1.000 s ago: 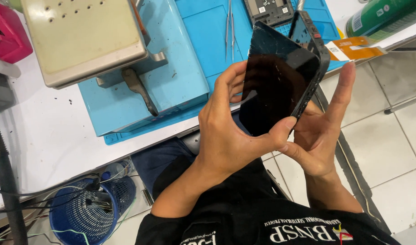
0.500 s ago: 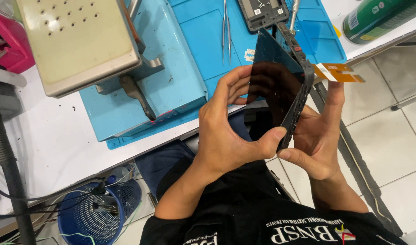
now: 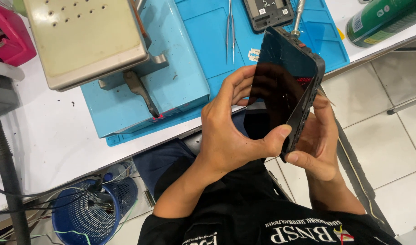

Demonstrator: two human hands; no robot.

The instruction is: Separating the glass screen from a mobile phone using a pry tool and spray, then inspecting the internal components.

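A: From the head camera, how many things are in hand?

B: One dark phone [image 3: 283, 93], tilted on edge between two hands above the lap, just off the table edge. The left hand [image 3: 228, 136] wraps its near side, thumb pressed on the lower corner, fingers curled behind the glass. The right hand [image 3: 319, 140] cups the far edge, fingers clamped along the frame.

A: And beyond the fingertips?

B: One pair of tweezers [image 3: 230, 29] and one open phone frame [image 3: 268, 12] on a blue mat [image 3: 208, 50], with one screwdriver [image 3: 298, 17] just past the phone's top corner. One green can [image 3: 382, 20] lies further right. Left of the left hand sits one beige machine [image 3: 88, 41]; below that wrist, one blue basket [image 3: 88, 213] of wires.

A: Anything unclear?

B: The right palm is mostly hidden behind the phone. The frame and can are cut off at the top. I cannot tell what the small white piece beside the tweezers is.
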